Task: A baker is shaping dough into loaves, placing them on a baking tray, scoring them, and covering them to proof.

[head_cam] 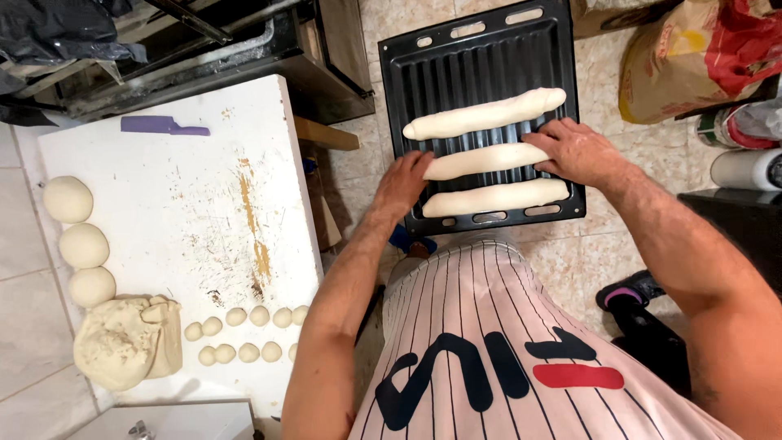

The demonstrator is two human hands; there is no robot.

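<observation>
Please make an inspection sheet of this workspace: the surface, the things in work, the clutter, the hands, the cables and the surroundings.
Surface: white board, scratched, with yellow-brown streaks.
Job's things: black ridged baking tray on the tiled floor, holding three long dough loaves; both hands are at the ends of the middle loaf.
Clutter: purple scraper, three large dough balls, a dough lump, two rows of small dough balls.
Hands: left hand and right hand, both bare, fingers open on the loaf.
Cables: nothing seen.
Surroundings: dark oven, paper sack, a person's dark shoe.
</observation>
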